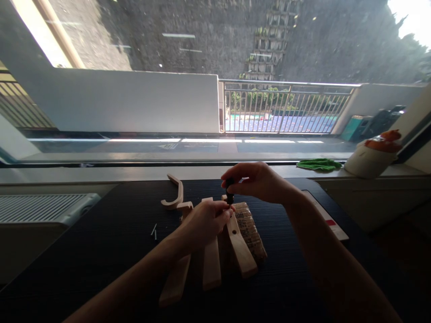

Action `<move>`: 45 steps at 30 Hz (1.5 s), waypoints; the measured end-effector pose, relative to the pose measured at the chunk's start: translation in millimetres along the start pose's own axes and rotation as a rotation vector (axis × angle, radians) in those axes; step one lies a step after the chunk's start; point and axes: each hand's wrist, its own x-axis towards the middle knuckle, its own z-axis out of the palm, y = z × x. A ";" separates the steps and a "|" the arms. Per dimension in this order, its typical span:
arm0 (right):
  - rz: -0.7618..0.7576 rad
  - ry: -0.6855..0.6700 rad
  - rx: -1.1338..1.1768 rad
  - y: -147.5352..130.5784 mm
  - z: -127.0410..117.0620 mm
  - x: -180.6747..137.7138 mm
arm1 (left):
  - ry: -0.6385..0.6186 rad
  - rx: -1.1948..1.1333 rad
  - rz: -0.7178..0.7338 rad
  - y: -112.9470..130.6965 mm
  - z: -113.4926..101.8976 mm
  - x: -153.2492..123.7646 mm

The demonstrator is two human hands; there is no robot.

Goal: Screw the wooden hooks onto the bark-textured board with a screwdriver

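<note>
My right hand point(261, 183) is closed around the handle of a short black screwdriver point(230, 188), held upright with its tip down. Just below, the fingertips of my left hand point(208, 220) pinch together at the screwdriver's tip, over the upper end of a pale wooden piece point(243, 255) with a dark hole in it. What they pinch is hidden. Under that piece lies a tape-wrapped brown cardboard block point(252, 231). A second wooden piece point(212, 269) and a third one point(175, 282) fan out to the left, partly covered by my left hand and forearm.
A hooked wooden part point(180, 195) lies at the table's back left, and two screws point(155, 231) rest nearer me. On the right is a flat box or booklet point(328, 217). The windowsill holds a green cloth point(318, 164) and a white pot point(368, 159); a radiator point(50, 208) stands left.
</note>
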 end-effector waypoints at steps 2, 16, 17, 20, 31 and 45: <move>0.000 0.013 -0.028 -1.1 0.4 -0.2 | -0.003 0.014 0.013 -0.5 -0.7 0.4; 0.065 -0.027 -0.021 -10.9 -8.4 -4.7 | -0.012 0.026 0.035 0.4 -0.8 0.0; 0.063 -0.020 -0.017 -10.3 -8.0 -4.4 | -0.014 0.028 0.033 0.3 -0.8 -0.1; 0.051 -0.004 -0.022 -7.9 -7.4 -3.6 | -0.015 0.041 0.038 -0.2 -0.9 -0.3; 0.023 0.033 -0.108 -3.3 -6.0 -3.3 | 0.006 0.085 0.030 0.6 -1.5 0.4; 0.026 -0.101 0.089 -9.3 -9.5 -3.7 | -0.003 0.060 0.020 1.2 -1.3 -0.2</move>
